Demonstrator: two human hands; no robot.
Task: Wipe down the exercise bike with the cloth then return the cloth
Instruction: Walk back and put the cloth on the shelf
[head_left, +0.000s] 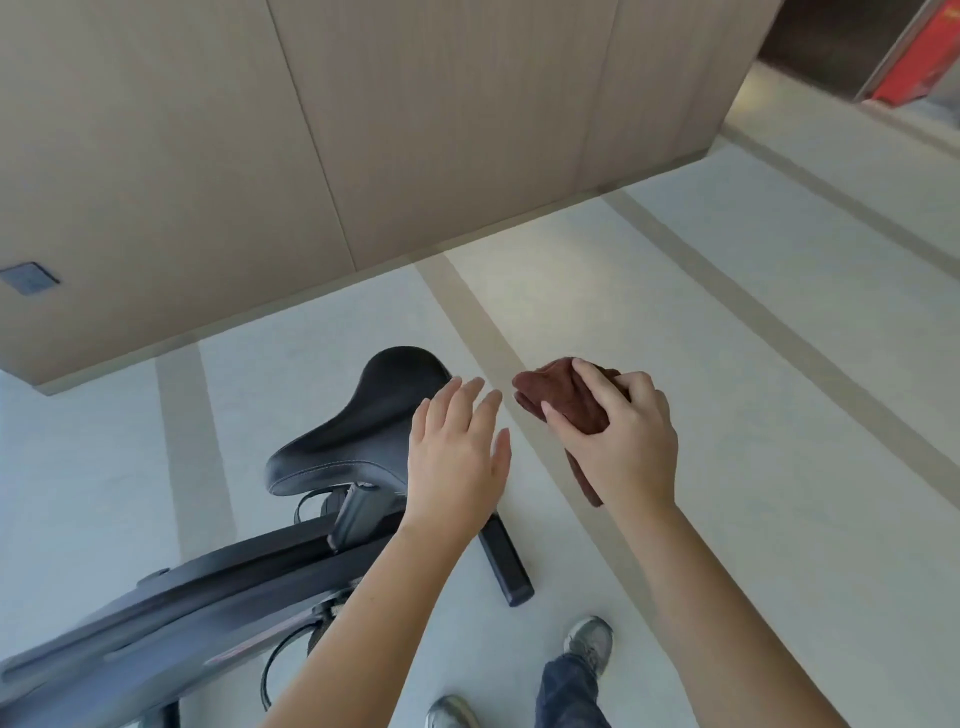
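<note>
The black exercise bike (171, 613) fills the lower left, its padded saddle (358, 431) pointing away from me toward the wall. A dark red-brown cloth (558, 397) is bunched in my right hand (618, 441), which is held in the air to the right of the saddle, apart from the bike. One end of the cloth hangs down below my palm. My left hand (457, 457) hovers flat, fingers apart and holding nothing, over the saddle's right edge. Whether it touches the saddle is unclear.
A tan wood-panelled wall (311, 156) stands close behind the bike. The floor (727, 364) is pale with tan stripes. The bike's rear foot bar (506, 564) sticks out near my shoes (589, 644). A doorway with something red (909, 57) lies at the top right.
</note>
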